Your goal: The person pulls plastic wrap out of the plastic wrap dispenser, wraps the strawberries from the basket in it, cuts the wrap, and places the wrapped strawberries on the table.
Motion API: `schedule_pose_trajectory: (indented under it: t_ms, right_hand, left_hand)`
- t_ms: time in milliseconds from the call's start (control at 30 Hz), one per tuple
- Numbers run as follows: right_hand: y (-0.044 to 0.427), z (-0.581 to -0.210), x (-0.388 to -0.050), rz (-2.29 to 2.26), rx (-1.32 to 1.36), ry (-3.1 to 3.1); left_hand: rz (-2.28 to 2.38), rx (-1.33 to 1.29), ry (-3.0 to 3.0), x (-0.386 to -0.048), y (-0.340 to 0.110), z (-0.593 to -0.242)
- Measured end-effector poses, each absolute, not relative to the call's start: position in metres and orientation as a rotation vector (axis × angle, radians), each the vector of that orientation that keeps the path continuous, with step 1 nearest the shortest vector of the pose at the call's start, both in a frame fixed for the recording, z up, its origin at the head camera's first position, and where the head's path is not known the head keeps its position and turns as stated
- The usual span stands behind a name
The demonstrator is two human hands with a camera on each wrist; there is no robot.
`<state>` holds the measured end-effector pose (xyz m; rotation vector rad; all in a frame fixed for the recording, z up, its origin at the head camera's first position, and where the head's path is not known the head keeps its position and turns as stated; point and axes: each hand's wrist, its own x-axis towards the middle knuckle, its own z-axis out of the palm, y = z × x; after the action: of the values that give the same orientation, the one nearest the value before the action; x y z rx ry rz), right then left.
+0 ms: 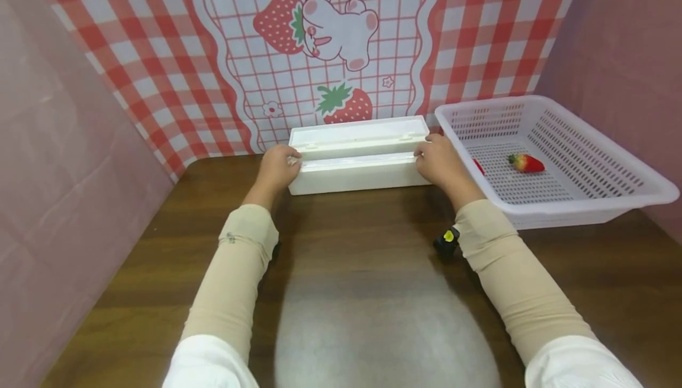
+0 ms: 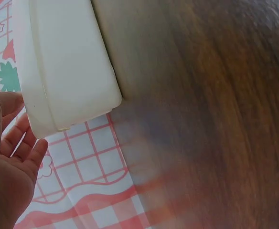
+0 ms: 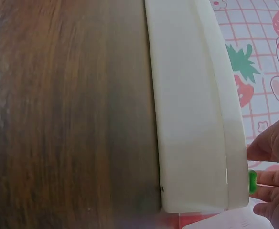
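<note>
A long white box stands at the back of the table, its lid tilted up along the rear side. My left hand touches the box's left end near the lid, fingers extended and slightly bent; the left wrist view shows this hand beside the corner of the box. At the opposite end my right hand touches near the lid. The right wrist view has that hand by the box's edge, with a small green piece at the fingers. The box's inside is mostly hidden.
A white perforated basket stands at the right, holding a red strawberry and another red piece partly hidden by its wall. Behind the box hangs a red-and-white checked cloth. Pink sheets flank the wooden table.
</note>
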<state>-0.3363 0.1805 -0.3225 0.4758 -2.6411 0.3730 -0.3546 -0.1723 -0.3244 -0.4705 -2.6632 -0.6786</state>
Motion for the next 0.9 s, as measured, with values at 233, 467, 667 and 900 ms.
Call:
schedule_pose_trajectory:
  t_ms: [233, 467, 667, 900]
  right_hand:
    - [0.183, -0.32, -0.336, 0.488, 0.462, -2.653]
    - [0.18, -0.316, -0.347, 0.499, 0.336, -2.703]
    - [0.176, -0.308, -0.355, 0.52, 0.187, -2.841]
    - [0.174, -0.288, -0.36, 0.427, 0.278, -2.982]
  left_hand:
    - [-0.688, -0.438, -2.636, -0.356, -0.175, -0.324]
    - [-0.889, -0.327, -2.617, -0.356, -0.176, -0.321]
    - [-1.146, -0.201, -2.608, -0.363, -0.178, -0.321]
    - [-1.284, -0.156, -2.611, -0.37, -0.179, -0.322]
